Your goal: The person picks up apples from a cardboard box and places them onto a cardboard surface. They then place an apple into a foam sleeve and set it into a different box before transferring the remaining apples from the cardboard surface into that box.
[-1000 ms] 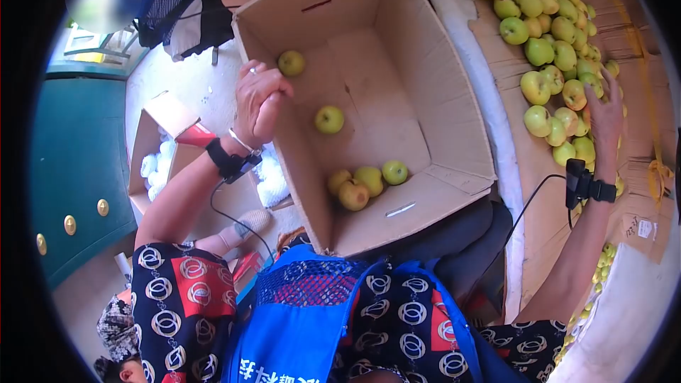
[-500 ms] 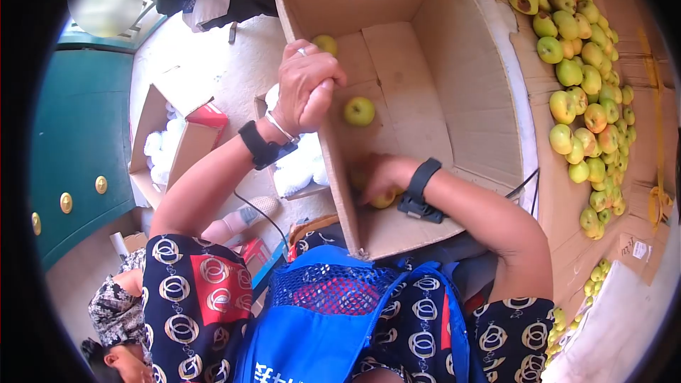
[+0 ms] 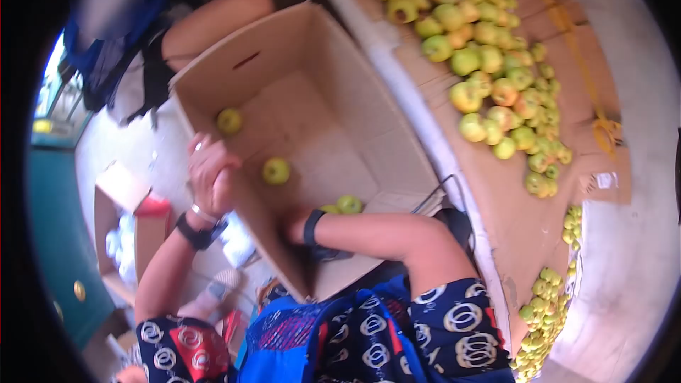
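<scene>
A large cardboard box (image 3: pixel 397 124) stands open in front of me, with a few green apples inside. One apple (image 3: pixel 229 121) lies near the far left corner, another (image 3: pixel 276 170) by the left wall. Two more, including this apple (image 3: pixel 349 204), sit close to my right forearm. My left hand (image 3: pixel 213 174) is closed around the top edge of the box's left wall. Down inside the box, by the near left wall, is my right hand (image 3: pixel 294 227); its fingers are hidden behind that wall.
Many apples (image 3: pixel 489 64) lie piled on flattened cardboard (image 3: pixel 511 241) to the right, with more apples (image 3: pixel 543 305) at the lower right. A smaller box (image 3: pixel 145 241) of white foam pieces stands at the left. Another person's leg (image 3: pixel 213 25) is beyond the box.
The view has turned and shifted, so the box appears lower and further left. My right hand has moved toward the box's left wall, leaving two apples visible beside the forearm.
</scene>
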Motion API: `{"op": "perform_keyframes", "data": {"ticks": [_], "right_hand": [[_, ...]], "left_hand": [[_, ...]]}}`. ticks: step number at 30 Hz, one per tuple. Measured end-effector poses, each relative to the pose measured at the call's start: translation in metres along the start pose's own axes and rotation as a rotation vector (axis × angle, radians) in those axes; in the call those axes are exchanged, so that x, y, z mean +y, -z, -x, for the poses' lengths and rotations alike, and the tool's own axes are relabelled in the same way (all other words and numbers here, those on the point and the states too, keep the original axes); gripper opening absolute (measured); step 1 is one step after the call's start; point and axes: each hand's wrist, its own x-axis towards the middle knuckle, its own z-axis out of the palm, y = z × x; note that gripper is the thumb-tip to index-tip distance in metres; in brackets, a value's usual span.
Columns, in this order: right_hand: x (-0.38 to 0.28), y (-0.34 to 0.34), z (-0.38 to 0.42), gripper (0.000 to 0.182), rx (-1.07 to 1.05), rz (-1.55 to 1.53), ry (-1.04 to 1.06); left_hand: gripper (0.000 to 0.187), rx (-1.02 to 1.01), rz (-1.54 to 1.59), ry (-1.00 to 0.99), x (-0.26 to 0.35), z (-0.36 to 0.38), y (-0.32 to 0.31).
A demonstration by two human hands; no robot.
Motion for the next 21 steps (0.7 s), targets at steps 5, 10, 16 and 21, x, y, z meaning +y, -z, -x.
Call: {"op": "perform_keyframes", "data": {"ticks": [5,10,16,21], "right_hand": [[0.037,0.086,-0.004,0.052,-0.320,-0.036,0.106],[0.067,0.216,0.150,0.054,0.229,-0.831,0.387],[0.198,0.244,0.291,0.046,1.273,-1.606,0.302],[0.257,0.239,0.338,0.030,1.691,-2.092,0.440]], "left_hand": [[0.016,0.001,-0.022,0.016,-0.002,0.003,0.000],[0.019,-0.010,-0.018,0.018,0.000,0.006,0.001],[0.022,-0.010,-0.022,0.024,0.001,0.003,0.005],[0.020,0.007,-0.014,0.041,0.004,0.002,0.000]]}}
